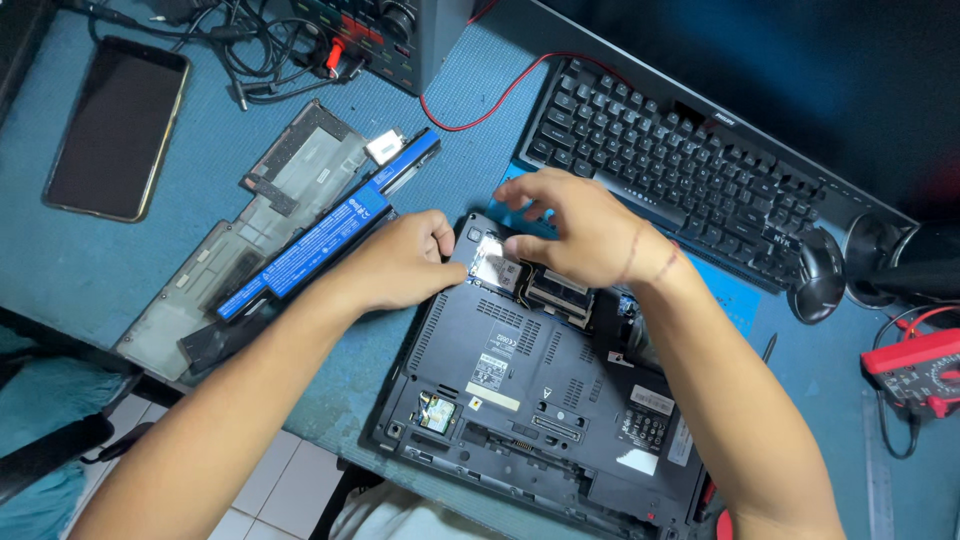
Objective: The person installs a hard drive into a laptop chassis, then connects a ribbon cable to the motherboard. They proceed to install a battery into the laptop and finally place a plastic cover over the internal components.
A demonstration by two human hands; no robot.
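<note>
Your laptop [540, 400] lies upside down on the blue desk [90, 270], near you, with its bottom cover off so you can get at the parts inside. Your left hand [400, 262] rests on the far left corner of the laptop. Its fingers are curled in and it seems to press down there, maybe to keep the laptop from sliding; it holds nothing that I can see. Your right hand [575, 232] is over the open bay at the far edge, with fingertips bent down onto the small silver part [492, 262] inside. I cannot tell if the grip has really closed on it, because your hand hides it.

The long blue battery [325, 235] sits to the left, lying across the grey cover panel [245, 250], both put aside out of your way. A black phone [115, 125] lies far left. A keyboard [680, 165] and mouse [820, 275] are pushed to the far right.
</note>
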